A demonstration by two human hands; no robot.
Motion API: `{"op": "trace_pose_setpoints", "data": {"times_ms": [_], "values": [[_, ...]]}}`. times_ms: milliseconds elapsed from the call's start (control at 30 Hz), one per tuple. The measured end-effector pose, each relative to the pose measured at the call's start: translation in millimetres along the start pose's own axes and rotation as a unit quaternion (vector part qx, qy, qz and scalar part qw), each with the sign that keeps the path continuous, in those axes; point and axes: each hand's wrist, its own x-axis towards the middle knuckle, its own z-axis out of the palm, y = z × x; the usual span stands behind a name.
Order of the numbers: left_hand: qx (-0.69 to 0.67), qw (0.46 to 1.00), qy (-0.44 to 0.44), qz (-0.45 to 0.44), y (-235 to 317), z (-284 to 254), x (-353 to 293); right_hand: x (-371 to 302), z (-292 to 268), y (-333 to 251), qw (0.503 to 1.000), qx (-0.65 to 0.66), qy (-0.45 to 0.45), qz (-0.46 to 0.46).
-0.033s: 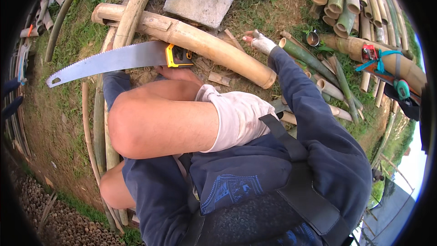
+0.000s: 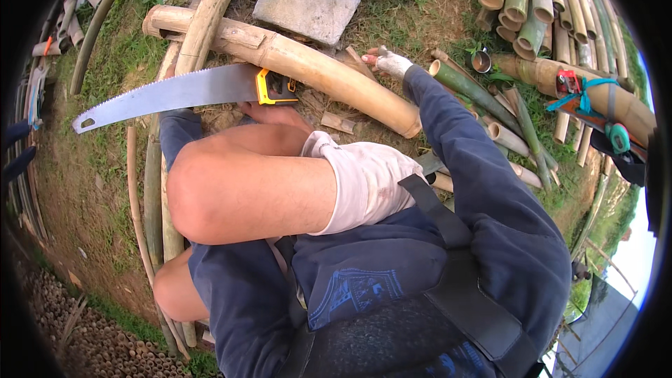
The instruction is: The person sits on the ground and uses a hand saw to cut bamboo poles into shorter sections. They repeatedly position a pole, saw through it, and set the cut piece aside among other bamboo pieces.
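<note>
A pruning saw (image 2: 168, 93) with a long toothed blade and a yellow and black handle lies just nearer than a thick tan bamboo pole (image 2: 308, 66). The blade points left. My left sleeve reaches up under the blade, and my left hand is mostly hidden there. Bare skin shows below the saw handle, but I cannot tell whether it is hand or leg. My right hand (image 2: 389, 62), in a whitish glove with bare fingertips, is stretched out past the pole's right end. Its fingers are apart and hold nothing.
A grey stone block (image 2: 306, 5) sits beyond the pole. Another pole (image 2: 210, 17) crosses the thick one at left. Green bamboo offcuts (image 2: 465, 84) and a metal cup (image 2: 481, 60) lie to the right. Farther right, a red tool with blue ribbon (image 2: 568, 82) rests on a bamboo length.
My right hand and forearm have moved slightly left, and the fingers sit closer to the thick pole. The saw stays where it was.
</note>
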Motion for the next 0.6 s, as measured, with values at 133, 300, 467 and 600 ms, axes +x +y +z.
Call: {"op": "trace_pose_setpoints", "data": {"times_ms": [133, 300, 467, 600], "values": [[-0.007, 1.0, -0.002, -0.005, -2, 4, 2, 72, 38, -23, 0.95, -0.309, 0.003, 0.051], [-0.024, 1.0, 0.002, -0.006, -9, 3, 10, 63, 24, -24, 0.954, -0.298, -0.026, 0.004], [-0.04, 0.999, 0.012, -0.007, -10, -5, 10, 45, 13, -22, 0.996, -0.052, -0.059, 0.038], [-0.061, 0.994, 0.088, 0.003, -27, -53, 17, 51, 25, -11, 0.994, 0.012, -0.049, 0.096]]}}
